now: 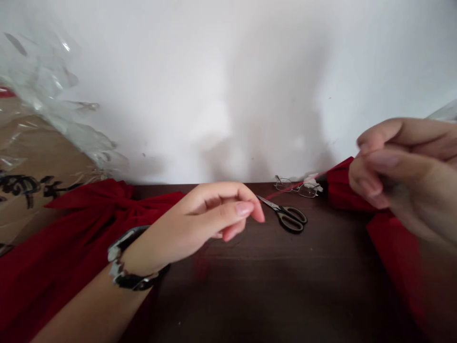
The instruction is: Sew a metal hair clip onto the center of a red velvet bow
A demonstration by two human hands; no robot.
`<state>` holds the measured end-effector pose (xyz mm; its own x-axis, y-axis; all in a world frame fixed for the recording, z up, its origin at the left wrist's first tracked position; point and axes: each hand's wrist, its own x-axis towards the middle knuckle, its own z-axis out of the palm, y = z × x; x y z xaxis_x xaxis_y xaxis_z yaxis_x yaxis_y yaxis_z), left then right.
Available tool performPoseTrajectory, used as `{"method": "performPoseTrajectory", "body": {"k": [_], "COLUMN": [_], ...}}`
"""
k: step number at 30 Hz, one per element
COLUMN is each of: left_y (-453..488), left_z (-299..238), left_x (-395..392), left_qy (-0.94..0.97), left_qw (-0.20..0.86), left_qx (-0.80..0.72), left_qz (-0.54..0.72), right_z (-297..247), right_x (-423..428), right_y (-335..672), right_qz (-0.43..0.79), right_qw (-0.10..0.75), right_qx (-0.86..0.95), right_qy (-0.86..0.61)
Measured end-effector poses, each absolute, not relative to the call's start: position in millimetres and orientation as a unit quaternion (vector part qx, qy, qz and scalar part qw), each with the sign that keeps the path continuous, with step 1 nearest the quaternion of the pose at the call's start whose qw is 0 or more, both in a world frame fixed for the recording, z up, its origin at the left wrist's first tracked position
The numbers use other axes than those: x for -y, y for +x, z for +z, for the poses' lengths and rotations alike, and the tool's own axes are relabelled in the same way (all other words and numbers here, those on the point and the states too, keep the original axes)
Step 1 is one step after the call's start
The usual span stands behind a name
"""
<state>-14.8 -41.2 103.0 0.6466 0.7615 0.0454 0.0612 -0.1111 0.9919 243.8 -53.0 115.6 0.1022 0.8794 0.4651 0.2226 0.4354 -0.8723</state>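
Pinched together, the grip of the left hand (210, 214) has thumb pressed to forefinger just above the dark worktop (285, 290), a wristwatch (130, 267) on its wrist. A thin red thread (273, 195) runs from near those fingertips toward the right hand (400, 176); I cannot tell whether either hand actually holds it. The right grip is curled closed, blurred, against red cloth (392, 238) at the right edge. Scissors (290, 218) lie near the left fingertips, with glasses (299, 187) behind by the wall. More red fabric (64, 247) spreads at left under clear wrap (46, 85).
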Motion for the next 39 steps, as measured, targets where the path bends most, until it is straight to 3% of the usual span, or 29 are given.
{"method": "performPoseTrajectory", "body": {"k": [5,8,18,24,30,39], "left_y": [-21,-21,-35,-65,-91,-123], "left_z": [96,94,94,113,134,161], "left_x": [24,18,-4,-13,-10,12], "left_qy": [0.616,0.612,0.587,0.541,0.477,0.404], "left_qw": [0.617,0.616,0.586,0.561,0.563,0.550], "left_qx": [-0.346,-0.357,-0.393,-0.389,-0.346,-0.220], "left_qz": [0.348,0.345,0.398,0.491,0.580,0.697], "right_z": [135,142,150,142,124,88], "right_x": [30,25,13,18,-4,-36], "right_y": [279,293,327,349,373,393], "right_qz": [0.379,0.368,0.340,0.340,0.311,0.079], "right_qw": [0.720,0.769,0.844,0.831,0.805,0.817], "right_qx": [0.407,0.332,0.195,0.286,0.288,0.244], "right_qy": [-0.416,-0.403,-0.367,-0.334,-0.415,-0.517]}}
